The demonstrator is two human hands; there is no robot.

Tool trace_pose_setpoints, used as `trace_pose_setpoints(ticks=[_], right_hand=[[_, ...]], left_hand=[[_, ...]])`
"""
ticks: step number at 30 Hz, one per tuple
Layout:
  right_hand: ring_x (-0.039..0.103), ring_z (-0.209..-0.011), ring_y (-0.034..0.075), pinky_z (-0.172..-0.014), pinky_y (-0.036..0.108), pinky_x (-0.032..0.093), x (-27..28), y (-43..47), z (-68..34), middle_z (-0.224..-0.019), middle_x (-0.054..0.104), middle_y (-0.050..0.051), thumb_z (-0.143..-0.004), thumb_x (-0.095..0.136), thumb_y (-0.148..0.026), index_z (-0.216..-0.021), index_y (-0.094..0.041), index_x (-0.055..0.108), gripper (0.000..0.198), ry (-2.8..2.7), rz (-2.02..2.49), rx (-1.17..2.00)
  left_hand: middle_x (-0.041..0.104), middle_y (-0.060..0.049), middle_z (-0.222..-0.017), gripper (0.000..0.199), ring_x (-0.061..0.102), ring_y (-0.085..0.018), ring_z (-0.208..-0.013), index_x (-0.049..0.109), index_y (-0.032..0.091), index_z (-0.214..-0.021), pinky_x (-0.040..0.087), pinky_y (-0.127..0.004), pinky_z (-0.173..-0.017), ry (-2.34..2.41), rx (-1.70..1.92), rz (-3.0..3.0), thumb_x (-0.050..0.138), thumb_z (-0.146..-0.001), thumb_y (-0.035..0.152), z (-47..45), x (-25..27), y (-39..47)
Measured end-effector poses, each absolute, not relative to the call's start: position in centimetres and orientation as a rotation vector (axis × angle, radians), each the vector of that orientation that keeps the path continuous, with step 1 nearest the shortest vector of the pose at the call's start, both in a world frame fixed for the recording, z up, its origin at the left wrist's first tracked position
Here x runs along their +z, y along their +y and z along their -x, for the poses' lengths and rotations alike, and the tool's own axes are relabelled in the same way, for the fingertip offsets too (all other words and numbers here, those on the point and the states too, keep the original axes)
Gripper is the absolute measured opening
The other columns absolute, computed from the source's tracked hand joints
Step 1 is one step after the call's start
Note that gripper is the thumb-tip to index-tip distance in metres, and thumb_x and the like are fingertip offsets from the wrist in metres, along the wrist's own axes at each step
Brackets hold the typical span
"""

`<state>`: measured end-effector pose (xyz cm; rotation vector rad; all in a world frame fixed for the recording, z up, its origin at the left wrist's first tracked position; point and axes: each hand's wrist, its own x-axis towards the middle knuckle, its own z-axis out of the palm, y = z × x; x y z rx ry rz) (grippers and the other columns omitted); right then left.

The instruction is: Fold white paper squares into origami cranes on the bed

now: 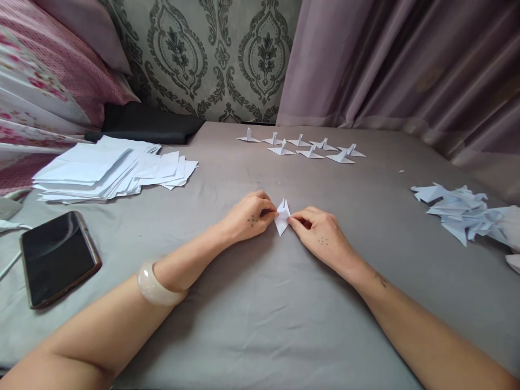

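Note:
Between my two hands is a small white folded paper piece [283, 221], a narrow diamond with two thin points at its top. My left hand [252, 218] pinches its left edge between thumb and fingers. On the opposite side, my right hand [319, 233] pinches the right corner. The piece is held just above or on the grey cloth; I cannot tell which. Beyond the hands, several folded paper birds [311, 151] stand in two loose rows. A heap of white folded paper cranes [463, 208] lies to the right.
At the left is a stack of white paper sheets [89, 165], with a black folded item [150, 123] behind it. A dark phone [59, 257] lies nearer, beside a white cable [12, 225]. Grey cloth [244, 325] covers the surface. Purple curtains [345, 59] hang at the back right.

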<state>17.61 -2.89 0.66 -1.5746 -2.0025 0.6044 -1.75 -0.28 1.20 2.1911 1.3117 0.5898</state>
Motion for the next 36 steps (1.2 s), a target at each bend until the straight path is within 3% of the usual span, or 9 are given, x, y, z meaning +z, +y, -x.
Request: trace_pose_setpoints(ticks=[4,11,19,31,36], right_hand=[[0.06,-0.068,0.015,-0.067,0.028,0.042,1.3,-2.5,-17.3,-0.08,0.07,0.002,-0.08,0.056,-0.032,-0.077,-0.023,0.073,0.02,-1.898,1.644,0.733],[0.058,-0.064,0.014,-0.057,0.024,0.04,1.9,-1.7,-17.1,-0.068,0.068,0.001,-0.073,0.058,-0.038,-0.067,-0.02,0.071,0.023,-1.756,1.777,0.941],[0.034,-0.044,0.007,-0.04,0.021,0.025,2.7,-0.3,-17.7,-0.049,0.045,-0.005,-0.062,0.067,-0.04,-0.06,-0.018,0.063,0.022,-1.667,1.868,1.233],[0.04,-0.045,0.009,-0.04,0.022,0.03,2.4,-0.1,-17.3,-0.053,0.052,-0.003,-0.06,0.066,-0.04,-0.06,-0.019,0.063,0.021,-1.716,1.943,1.093],[0.035,-0.044,0.008,-0.039,0.022,0.026,2.0,-0.1,-17.6,-0.051,0.048,-0.004,-0.062,0.065,-0.043,-0.06,-0.02,0.061,0.024,-1.739,1.917,1.107]], left_hand=[[0.062,-0.008,-0.096,0.022,0.058,-0.018,-0.081,0.07,0.017,-0.081,0.047,-0.03,-0.074,1.328,0.624,-2.156,0.051,-0.085,0.027,1.5,0.9,0.0],[0.061,-0.008,-0.093,0.022,0.056,-0.016,-0.075,0.065,0.015,-0.071,0.046,-0.03,-0.073,1.407,0.584,-2.049,0.054,-0.083,0.03,1.0,0.9,0.5],[0.06,-0.008,-0.095,0.022,0.055,-0.017,-0.078,0.061,0.016,-0.069,0.046,-0.031,-0.073,1.414,0.571,-2.037,0.056,-0.082,0.032,1.2,0.4,0.8],[0.059,-0.007,-0.098,0.017,0.055,-0.02,-0.087,0.062,0.017,-0.071,0.046,-0.034,-0.074,1.454,0.573,-2.048,0.056,-0.082,0.029,0.9,0.1,0.5],[0.058,-0.008,-0.099,0.016,0.055,-0.02,-0.09,0.061,0.017,-0.072,0.046,-0.034,-0.075,1.459,0.586,-2.058,0.055,-0.082,0.027,0.7,-0.1,0.3]])
